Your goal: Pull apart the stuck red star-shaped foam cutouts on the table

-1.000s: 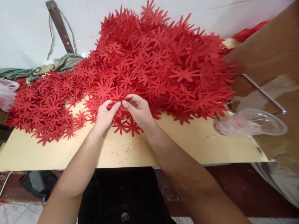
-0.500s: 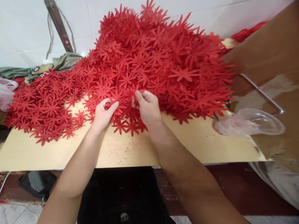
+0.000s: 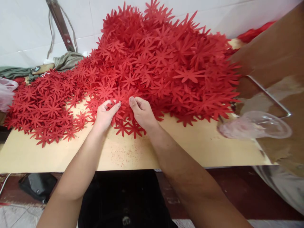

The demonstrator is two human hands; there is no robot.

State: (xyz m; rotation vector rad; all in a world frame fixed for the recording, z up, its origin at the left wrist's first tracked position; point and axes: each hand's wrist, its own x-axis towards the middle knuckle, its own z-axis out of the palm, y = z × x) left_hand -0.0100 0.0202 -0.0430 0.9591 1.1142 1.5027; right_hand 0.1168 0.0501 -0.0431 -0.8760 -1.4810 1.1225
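Red flower-shaped cutouts with several narrow petals form a large heap [image 3: 163,58] before me, and a lower pile [image 3: 51,107] spreads to the left. At the heap's front edge, my left hand [image 3: 105,114] is closed with thumb and fingers around red flower cutouts; how many is unclear. Close to its right, my right hand [image 3: 142,110] pinches at a petal of the same cutouts, its fingertips partly hidden against the red. Beneath both hands, a few loose flower cutouts [image 3: 135,129] lie on the pale board.
The pale tabletop [image 3: 190,148] carries red crumbs near its front edge. At right lies a clear plastic cup [image 3: 266,125] beside a brown cardboard sheet [image 3: 273,63] and a bent metal rod [image 3: 270,95]. Green cloth [image 3: 67,61] and a plastic bag [image 3: 7,95] are at left.
My right hand has moved left and slightly down, closer to my left hand. My left hand stays nearly in place on the cutouts.
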